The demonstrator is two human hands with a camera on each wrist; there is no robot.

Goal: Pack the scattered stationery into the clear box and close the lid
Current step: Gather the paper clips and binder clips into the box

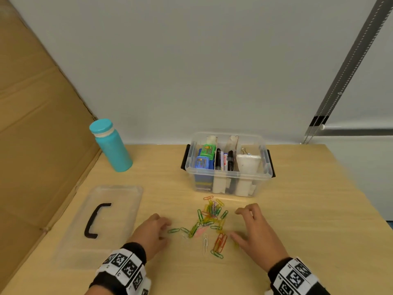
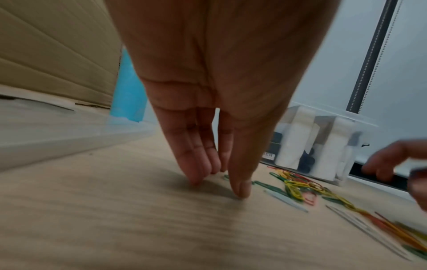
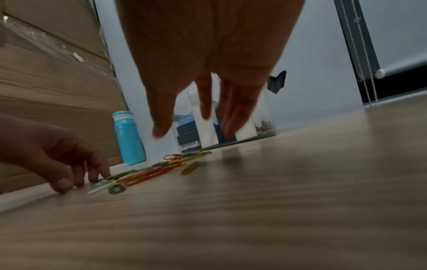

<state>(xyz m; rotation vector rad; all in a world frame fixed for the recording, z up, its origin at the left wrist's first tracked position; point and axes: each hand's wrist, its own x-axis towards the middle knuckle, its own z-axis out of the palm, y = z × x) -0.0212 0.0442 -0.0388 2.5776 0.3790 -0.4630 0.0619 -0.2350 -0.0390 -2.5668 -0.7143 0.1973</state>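
Several coloured paper clips (image 1: 209, 223) lie scattered on the wooden table in front of the clear box (image 1: 227, 165), which holds markers, small coloured cases and white dividers. The clear lid (image 1: 100, 222) with a black handle lies flat at the left. My left hand (image 1: 156, 231) rests its fingertips (image 2: 240, 190) on the table just left of the paper clips (image 2: 298, 186), holding nothing. My right hand (image 1: 253, 228) hovers just right of the pile with fingers spread and straight, above the table (image 3: 300, 182). The paper clips (image 3: 157, 169) lie between both hands.
A teal bottle (image 1: 111, 145) stands at the back left beside a cardboard wall (image 1: 38, 124). A grey wall runs behind the table, with a blind chain (image 1: 340, 92) at the right. Bare table (image 1: 308, 199) spreads to the right of the box.
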